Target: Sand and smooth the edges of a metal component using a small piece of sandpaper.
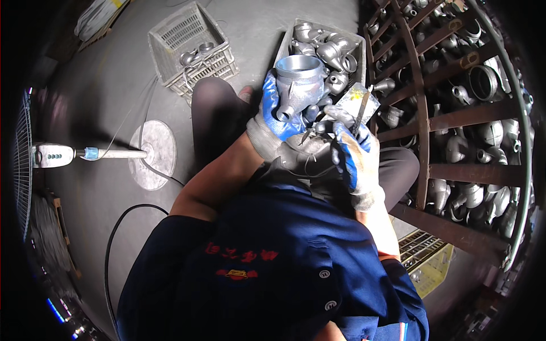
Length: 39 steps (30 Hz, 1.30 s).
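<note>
Looking down past our navy shirt (pixel 256 250), we see both forearms reach forward, the left (pixel 213 165) slanting inward and the right (pixel 379 230) rising more steeply, elbows low beside the body. Our left hand (pixel 276 122), in a blue-coated glove, is wrapped around the side and underside of a grey metal pump-like casting (pixel 305 91), its threaded mouth up and its small spout angled down toward us. The casting is up in front of our lap, before the crate of parts. Our right hand (pixel 355 145), gloved too, is closed around a slim file-like tool (pixel 363 107) whose blade points up and away, near the casting but apart from it.

We judge the casting stiff and fairly heavy for one hand, unlikely to dent, perhaps slick where bare; the coated palm should help. The rounded belly seems the best hold, keeping fingers off the threaded rim, which may have sharp edges.

Beyond, a grey crate (pixel 362 62) holds similar castings (pixel 330 52); a brown metal rack (pixel 418 91) of them stands to our right. Farther off, another slatted crate (pixel 182 31) holds a few pieces.
</note>
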Each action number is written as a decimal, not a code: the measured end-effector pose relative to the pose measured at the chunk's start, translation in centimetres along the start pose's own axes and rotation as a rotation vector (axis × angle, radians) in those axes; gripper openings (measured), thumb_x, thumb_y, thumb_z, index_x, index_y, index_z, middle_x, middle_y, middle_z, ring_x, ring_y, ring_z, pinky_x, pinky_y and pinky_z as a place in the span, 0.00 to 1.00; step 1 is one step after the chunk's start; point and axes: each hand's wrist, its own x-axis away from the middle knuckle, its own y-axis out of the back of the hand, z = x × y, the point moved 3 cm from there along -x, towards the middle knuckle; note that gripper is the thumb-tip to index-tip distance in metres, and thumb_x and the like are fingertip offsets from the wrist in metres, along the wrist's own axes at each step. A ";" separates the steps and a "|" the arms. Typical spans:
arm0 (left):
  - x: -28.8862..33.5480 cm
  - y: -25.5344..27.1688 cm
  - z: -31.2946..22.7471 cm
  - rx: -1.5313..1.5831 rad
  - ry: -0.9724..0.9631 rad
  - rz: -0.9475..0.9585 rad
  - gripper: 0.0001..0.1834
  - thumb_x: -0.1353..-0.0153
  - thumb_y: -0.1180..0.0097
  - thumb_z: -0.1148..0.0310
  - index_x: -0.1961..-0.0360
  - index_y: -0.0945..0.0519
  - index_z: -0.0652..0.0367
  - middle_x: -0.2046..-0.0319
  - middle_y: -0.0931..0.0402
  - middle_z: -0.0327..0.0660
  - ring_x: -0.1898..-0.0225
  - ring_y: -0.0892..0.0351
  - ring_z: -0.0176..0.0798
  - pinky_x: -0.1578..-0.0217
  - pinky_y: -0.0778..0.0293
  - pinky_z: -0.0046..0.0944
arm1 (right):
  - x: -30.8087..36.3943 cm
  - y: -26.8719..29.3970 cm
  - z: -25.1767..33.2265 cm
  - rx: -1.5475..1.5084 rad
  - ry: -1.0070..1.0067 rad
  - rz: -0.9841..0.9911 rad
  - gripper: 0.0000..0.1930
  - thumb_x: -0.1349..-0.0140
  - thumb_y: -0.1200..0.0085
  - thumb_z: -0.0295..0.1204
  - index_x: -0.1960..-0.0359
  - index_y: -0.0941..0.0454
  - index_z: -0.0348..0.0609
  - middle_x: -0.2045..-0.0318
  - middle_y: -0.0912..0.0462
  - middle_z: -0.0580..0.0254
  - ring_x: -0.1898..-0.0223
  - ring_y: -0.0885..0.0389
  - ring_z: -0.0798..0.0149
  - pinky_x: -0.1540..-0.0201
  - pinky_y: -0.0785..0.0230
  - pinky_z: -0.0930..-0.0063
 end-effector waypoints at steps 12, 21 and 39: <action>-0.1 -1.3 0.1 -0.094 -0.059 -0.305 0.34 0.39 0.60 0.43 0.43 0.32 0.60 0.52 0.28 0.57 0.68 0.24 0.53 0.82 0.30 0.34 | 1.3 1.5 -0.2 0.025 0.082 -0.003 0.23 0.36 0.52 0.23 0.39 0.36 0.35 0.60 0.21 0.58 0.77 0.32 0.78 0.73 0.37 0.86; -0.1 -0.2 0.0 -0.115 -0.004 -0.052 0.54 0.52 0.45 0.32 0.34 0.48 0.59 0.53 0.29 0.63 0.68 0.21 0.49 0.70 0.23 0.41 | 2.0 1.3 -0.6 -0.040 0.087 0.024 0.24 0.39 0.48 0.25 0.41 0.34 0.31 0.68 0.23 0.63 0.78 0.33 0.80 0.76 0.40 0.88; -0.2 -3.5 -0.5 -0.447 -0.226 -0.184 0.28 0.30 0.71 0.50 0.46 0.32 0.62 0.54 0.25 0.47 0.54 0.23 0.41 0.56 0.22 0.40 | 2.3 0.3 -0.6 0.081 0.016 0.065 0.21 0.37 0.49 0.29 0.43 0.31 0.34 0.73 0.22 0.64 0.85 0.34 0.80 0.86 0.44 0.86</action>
